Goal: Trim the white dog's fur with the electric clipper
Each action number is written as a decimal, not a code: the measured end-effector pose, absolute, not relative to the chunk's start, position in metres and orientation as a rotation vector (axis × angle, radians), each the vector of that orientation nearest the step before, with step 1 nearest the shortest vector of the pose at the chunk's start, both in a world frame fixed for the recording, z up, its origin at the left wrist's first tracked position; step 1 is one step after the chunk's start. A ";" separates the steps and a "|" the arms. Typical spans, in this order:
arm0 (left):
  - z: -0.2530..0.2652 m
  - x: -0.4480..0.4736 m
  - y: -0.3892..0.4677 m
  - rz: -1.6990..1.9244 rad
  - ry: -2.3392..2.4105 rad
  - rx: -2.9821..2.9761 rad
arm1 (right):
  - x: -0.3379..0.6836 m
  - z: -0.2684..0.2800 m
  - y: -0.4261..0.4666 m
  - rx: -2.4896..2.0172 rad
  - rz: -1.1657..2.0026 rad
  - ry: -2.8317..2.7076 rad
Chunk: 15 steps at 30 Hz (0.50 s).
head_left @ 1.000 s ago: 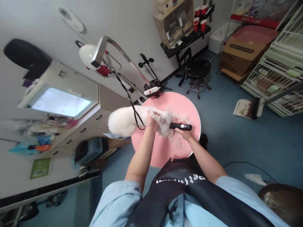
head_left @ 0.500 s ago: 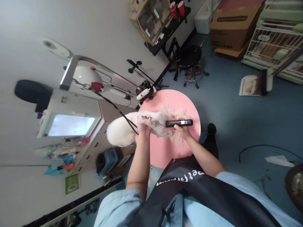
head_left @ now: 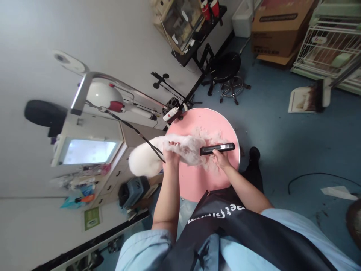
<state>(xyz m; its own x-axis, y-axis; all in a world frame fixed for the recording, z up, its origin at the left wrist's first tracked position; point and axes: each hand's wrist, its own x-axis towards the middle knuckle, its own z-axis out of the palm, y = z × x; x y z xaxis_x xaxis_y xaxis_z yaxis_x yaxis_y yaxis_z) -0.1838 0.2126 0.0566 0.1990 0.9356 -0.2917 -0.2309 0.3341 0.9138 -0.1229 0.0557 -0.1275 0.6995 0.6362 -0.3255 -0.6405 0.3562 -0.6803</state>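
A white fluffy dog point(head_left: 145, 156) is on the pink round table point(head_left: 194, 188), its left end reaching past the edge. My left hand point(head_left: 171, 153) is closed on the dog's white fur, with a tuft lying over the fingers. What is under the fur there is hidden. In my right hand point(head_left: 222, 159) is a black hair clipper point(head_left: 217, 149), held level with its left end just beside the dog's right end. Loose clipped fur point(head_left: 210, 135) lies scattered around it. A dark grooming loop point(head_left: 132, 125) runs down to the dog near my left hand.
A metal grooming arm point(head_left: 124, 84) rises over the table's far side, near a white bottle point(head_left: 170, 114). Behind stands a black stool point(head_left: 225, 67). Drawers and a lit cabinet point(head_left: 88, 151) are at left; a dustpan point(head_left: 306, 99) lies at right.
The clipper and my right hand have shifted slightly right, away from the dog, and the clipper has tilted a little. My left hand keeps its hold on the fur.
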 end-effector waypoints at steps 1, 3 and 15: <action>0.057 -0.183 0.212 0.984 1.037 0.846 | -0.122 -0.125 0.057 -0.884 0.830 -0.052; 0.059 -0.179 0.210 1.016 1.047 0.791 | -0.119 -0.119 0.061 -0.924 0.850 -0.212; 0.067 -0.162 0.194 1.045 1.037 0.616 | -0.101 -0.098 0.051 -1.057 0.772 -0.258</action>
<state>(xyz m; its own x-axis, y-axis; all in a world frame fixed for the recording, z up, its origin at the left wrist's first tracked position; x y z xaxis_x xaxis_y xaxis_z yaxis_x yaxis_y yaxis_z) -0.1622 0.1944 0.0666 0.1272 0.9117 -0.3905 -0.3977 0.4076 0.8220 -0.1007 0.0508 -0.0978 0.7150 0.6799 -0.1629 -0.4454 0.2634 -0.8557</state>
